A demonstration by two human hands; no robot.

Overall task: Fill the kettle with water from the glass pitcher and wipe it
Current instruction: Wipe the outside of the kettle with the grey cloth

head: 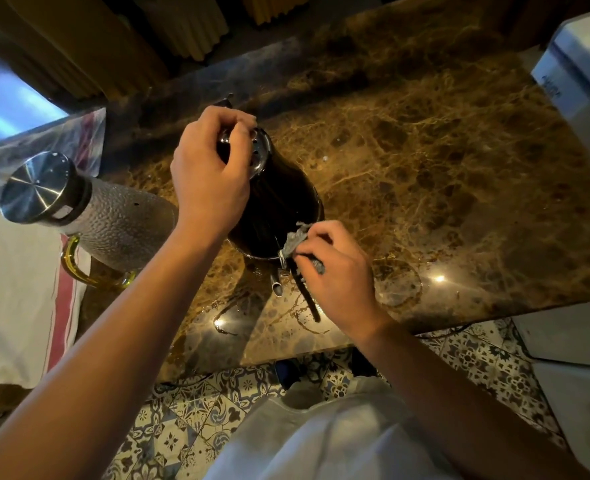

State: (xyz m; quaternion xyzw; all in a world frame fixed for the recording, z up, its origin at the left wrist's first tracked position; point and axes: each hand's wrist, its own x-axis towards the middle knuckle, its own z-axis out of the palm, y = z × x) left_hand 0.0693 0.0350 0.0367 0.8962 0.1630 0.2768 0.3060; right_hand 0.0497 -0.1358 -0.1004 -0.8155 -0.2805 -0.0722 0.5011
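One dark, glossy, round-bodied kettle (pixel 276 202) stands on the brown veined marble countertop (pixel 425 168), near its front edge, with a shiny perforated metal lid (pixel 257 152) on top; whether it holds water cannot be told. At the kettle's near side a thin dark handle (pixel 309 299) and a small metal fitting reach toward the counter edge. The left hand (pixel 210 174) grips the top of the kettle, fingers curled over the lid and thumb against its side. The right hand (pixel 338 271) presses a small crumpled grey cloth (pixel 295 237) against the kettle's lower wall by the handle joint, fingers bunched closed around the cloth. Left of the kettle, just beside the left forearm, stands a textured clear glass pitcher (pixel 124 220) with a brushed steel lid (pixel 39 187) and a yellow-tinted glass handle (pixel 75 265); its contents cannot be made out. It sits near a white cloth with red stripes (pixel 27 289). At the far right is a white appliance (pixel 577 81) carrying a small dark label too blurred to read. Patterned blue-and-white floor tiles (pixel 189 410) show below the counter.
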